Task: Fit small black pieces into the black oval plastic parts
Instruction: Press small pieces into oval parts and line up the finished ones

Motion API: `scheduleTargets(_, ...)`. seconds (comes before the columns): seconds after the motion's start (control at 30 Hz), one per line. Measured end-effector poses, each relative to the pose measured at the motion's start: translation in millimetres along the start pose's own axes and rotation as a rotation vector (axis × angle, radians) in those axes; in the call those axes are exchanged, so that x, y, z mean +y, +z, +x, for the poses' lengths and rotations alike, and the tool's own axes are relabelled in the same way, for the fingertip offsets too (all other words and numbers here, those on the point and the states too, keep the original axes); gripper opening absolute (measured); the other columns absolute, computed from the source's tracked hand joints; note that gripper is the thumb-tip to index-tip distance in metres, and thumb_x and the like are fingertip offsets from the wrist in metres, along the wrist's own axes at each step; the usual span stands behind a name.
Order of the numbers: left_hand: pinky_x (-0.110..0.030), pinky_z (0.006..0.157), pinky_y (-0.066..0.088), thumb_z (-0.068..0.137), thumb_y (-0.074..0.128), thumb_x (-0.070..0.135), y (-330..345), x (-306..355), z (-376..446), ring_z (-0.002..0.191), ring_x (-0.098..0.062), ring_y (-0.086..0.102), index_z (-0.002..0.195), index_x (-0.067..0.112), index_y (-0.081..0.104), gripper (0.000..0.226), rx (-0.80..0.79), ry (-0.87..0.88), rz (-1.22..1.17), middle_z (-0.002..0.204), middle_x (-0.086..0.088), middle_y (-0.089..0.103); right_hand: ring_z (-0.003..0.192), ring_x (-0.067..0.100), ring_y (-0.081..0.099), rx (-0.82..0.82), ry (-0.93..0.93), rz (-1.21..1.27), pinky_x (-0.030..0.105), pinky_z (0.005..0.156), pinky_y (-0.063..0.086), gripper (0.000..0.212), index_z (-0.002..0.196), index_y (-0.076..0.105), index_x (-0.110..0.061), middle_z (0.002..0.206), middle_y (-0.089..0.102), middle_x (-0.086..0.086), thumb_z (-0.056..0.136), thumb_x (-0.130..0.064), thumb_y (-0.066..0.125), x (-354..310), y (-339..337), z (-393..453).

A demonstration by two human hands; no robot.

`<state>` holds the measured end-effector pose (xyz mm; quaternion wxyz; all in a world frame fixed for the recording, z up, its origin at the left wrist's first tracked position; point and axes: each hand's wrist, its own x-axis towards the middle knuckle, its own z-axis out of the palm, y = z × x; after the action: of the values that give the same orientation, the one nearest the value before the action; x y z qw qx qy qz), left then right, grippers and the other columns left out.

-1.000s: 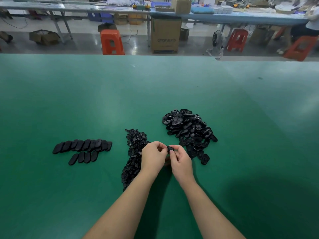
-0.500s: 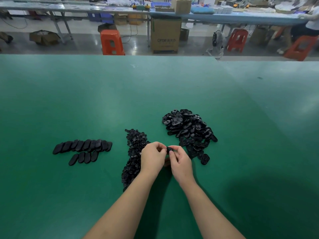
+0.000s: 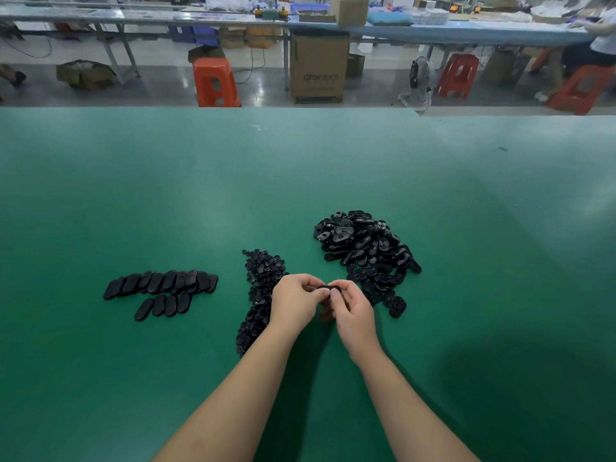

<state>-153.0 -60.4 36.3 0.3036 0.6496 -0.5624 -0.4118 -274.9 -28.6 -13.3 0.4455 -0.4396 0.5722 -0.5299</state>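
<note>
Both hands meet just above the green mat [image 3: 166, 378]: the left hand [image 3: 295, 303] and right hand [image 3: 353, 313] curl their fingertips round one glossy black oval part [image 3: 328, 288], pinched between them. Left of the wrists runs a narrow strip of small black pieces [image 3: 260, 295] — knobbly, matte. Farther right lies a loose heap of oval shells [image 3: 365, 251]. Well to the left, smooth ovals [image 3: 160, 283] overlap in two rows. Beyond — bare felt-like mat up to its far edge.

Curled fingers [image 3: 346, 296] hide most of the oval part [image 3: 328, 287]. The small pieces [image 3: 263, 281] are too tiny to distinguish. Both forearms run off the bottom edge.
</note>
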Motion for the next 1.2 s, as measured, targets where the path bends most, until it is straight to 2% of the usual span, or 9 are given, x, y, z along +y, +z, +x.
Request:
scheduleTargets(0.1,-0.025,0.062,0.049,0.087,0.074,0.020,2,-2,-1,0.055,-0.005,0.058,0.091,0.018,0.078,0.006,-0.023,0.006,-0.028,0.078,0.006,0.075,0.072,0.011,0.065,0.010,0.002,0.000,0.028,0.062,0.054,0.014,0.099,0.065,-0.018,0.085,0.075,0.002,0.103,-0.010,0.054,0,0,0)
scheduleTargets(0.27,-0.022,0.056,0.046,0.087,0.072,0.020,2,0,-2,0.050,-0.004,0.055,0.086,0.020,0.076,0.004,-0.013,0.001,0.006,0.076,0.008,0.072,0.069,0.009,0.063,0.015,-0.005,-0.021,0.027,0.061,0.052,0.016,0.098,0.065,-0.020,0.085,0.074,0.000,0.103,-0.010,0.054,0,0,-1)
scheduleTargets(0.47,-0.019,0.061,0.045,0.086,0.070,0.021,7,2,-6,0.072,-0.007,0.062,0.085,0.018,0.070,0.004,0.033,0.021,0.083,0.080,0.008,0.069,0.064,0.007,0.060,0.026,-0.003,-0.041,0.025,0.058,0.050,0.020,0.094,0.066,-0.023,0.083,0.074,-0.001,0.103,-0.010,0.054,0,0,0)
scheduleTargets(0.67,-0.009,0.051,0.038,0.085,0.068,0.022,11,2,-8,0.068,0.000,0.056,0.084,0.019,0.065,0.005,0.074,0.047,0.127,0.078,0.010,0.064,0.062,0.007,0.059,0.030,-0.006,-0.047,0.024,0.055,0.049,0.019,0.093,0.067,-0.024,0.082,0.074,-0.001,0.102,-0.013,0.055,0,0,0)
scheduleTargets(0.83,-0.006,0.058,0.039,0.090,0.066,0.020,8,-1,-8,0.070,0.002,0.055,0.085,0.019,0.066,0.005,0.056,0.147,0.159,0.078,0.012,0.064,0.060,0.007,0.058,0.031,-0.016,-0.056,0.028,0.056,0.049,0.014,0.093,0.064,-0.024,0.078,0.073,-0.002,0.103,-0.016,0.057,-1,0,0)
scheduleTargets(1.0,-0.005,0.060,0.040,0.091,0.065,0.015,5,-4,-8,0.068,0.001,0.055,0.089,0.021,0.067,0.007,0.033,0.238,0.210,0.076,0.016,0.061,0.063,0.005,0.058,0.041,-0.014,-0.084,0.032,0.065,0.049,0.011,0.095,0.063,-0.020,0.078,0.071,-0.003,0.103,-0.015,0.058,-3,1,0)
scheduleTargets(1.1,-0.008,0.065,0.042,0.091,0.063,0.013,5,-6,-9,0.078,-0.009,0.058,0.101,0.018,0.068,0.013,0.051,0.315,0.280,0.085,0.011,0.065,0.062,0.002,0.057,0.035,-0.016,-0.097,0.028,0.065,0.047,0.011,0.095,0.064,-0.020,0.076,0.069,-0.006,0.103,-0.016,0.057,-4,1,-1)
scheduleTargets(1.17,-0.025,0.080,0.050,0.094,0.060,0.016,4,-8,-10,0.089,-0.016,0.061,0.114,0.019,0.065,0.021,0.058,0.408,0.376,0.097,0.004,0.067,0.060,0.003,0.056,0.027,-0.014,-0.089,0.024,0.060,0.047,0.013,0.095,0.065,-0.020,0.075,0.070,-0.007,0.104,-0.016,0.056,-6,1,-2)
scheduleTargets(1.2,-0.032,0.081,0.051,0.095,0.058,0.020,3,-9,-11,0.091,-0.018,0.062,0.117,0.021,0.064,0.022,0.067,0.455,0.439,0.100,0.004,0.066,0.058,0.005,0.056,0.024,-0.012,-0.079,0.023,0.056,0.047,0.014,0.096,0.065,-0.021,0.074,0.070,-0.007,0.104,-0.016,0.055,-6,1,-2)
